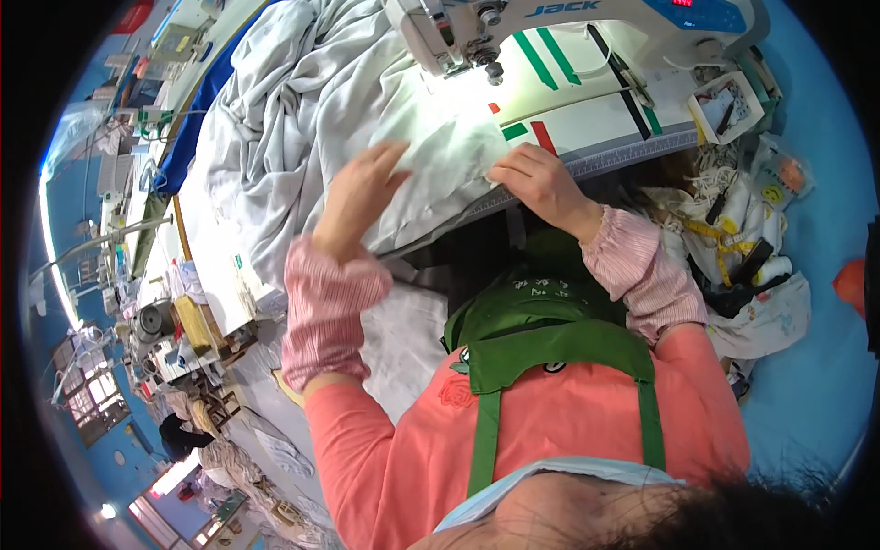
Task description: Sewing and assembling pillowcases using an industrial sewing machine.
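Observation:
A large pale grey-white cloth [275,137] lies in loose folds over the sewing table and hangs off its front edge. My left hand [360,191] is over the cloth, its fingers stretched out and the thumb apart; whether it touches the cloth I cannot tell. Farther right, my right hand [543,186] pinches the cloth's edge near the table's front. Beyond both hands stands a white sewing machine [596,20], its needle area lit above the far part of the cloth.
Green, red and black tape strips [543,137] mark the white tabletop, with a ruler strip [632,151] along its front edge. At the right are a small open box [726,108] of tools and a pile of thread spools [765,225] and a yellow measuring tape. More worktables stretch away on the left.

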Motion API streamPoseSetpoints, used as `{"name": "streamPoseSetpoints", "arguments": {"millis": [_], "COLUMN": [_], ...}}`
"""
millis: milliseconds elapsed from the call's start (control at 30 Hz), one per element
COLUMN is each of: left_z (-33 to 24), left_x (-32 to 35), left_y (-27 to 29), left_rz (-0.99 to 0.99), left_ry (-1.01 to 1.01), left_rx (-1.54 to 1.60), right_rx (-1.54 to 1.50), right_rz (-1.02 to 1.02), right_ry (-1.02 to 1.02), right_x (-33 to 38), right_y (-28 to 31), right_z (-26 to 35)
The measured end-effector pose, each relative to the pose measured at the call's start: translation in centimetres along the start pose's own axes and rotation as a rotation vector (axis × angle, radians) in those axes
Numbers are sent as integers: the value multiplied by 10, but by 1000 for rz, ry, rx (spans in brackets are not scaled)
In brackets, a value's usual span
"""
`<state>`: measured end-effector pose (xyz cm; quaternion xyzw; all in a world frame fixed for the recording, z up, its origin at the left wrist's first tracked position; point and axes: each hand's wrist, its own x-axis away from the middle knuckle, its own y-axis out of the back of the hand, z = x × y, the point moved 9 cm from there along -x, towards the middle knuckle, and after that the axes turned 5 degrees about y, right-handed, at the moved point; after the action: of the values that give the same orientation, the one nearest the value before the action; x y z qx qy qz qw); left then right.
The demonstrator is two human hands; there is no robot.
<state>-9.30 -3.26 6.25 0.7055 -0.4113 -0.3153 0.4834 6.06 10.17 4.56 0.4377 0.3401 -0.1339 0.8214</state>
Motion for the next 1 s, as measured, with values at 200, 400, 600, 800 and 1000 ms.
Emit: {"name": "streamPoseSetpoints", "arguments": {"millis": [200,400,600,800,1000], "left_z": [-4,22,38,49,60], "left_x": [130,192,223,241,233], "left_y": [0,-16,7,48,65], "left_rz": [-161,-471,-630,-654,-598], "left_ry": [150,305,248,163,209], "left_rx": [-77,-334,-345,-307,-318], "right_rx": [18,15,32,17,-105], "right_rz": [30,65,56,83,94], "right_ry": [3,-5,-5,15,-15], "right_x": [-4,-16,-15,-12,-11], "right_y": [9,18,29,27,21], "right_z": [3,6,0,-2,-9]}}
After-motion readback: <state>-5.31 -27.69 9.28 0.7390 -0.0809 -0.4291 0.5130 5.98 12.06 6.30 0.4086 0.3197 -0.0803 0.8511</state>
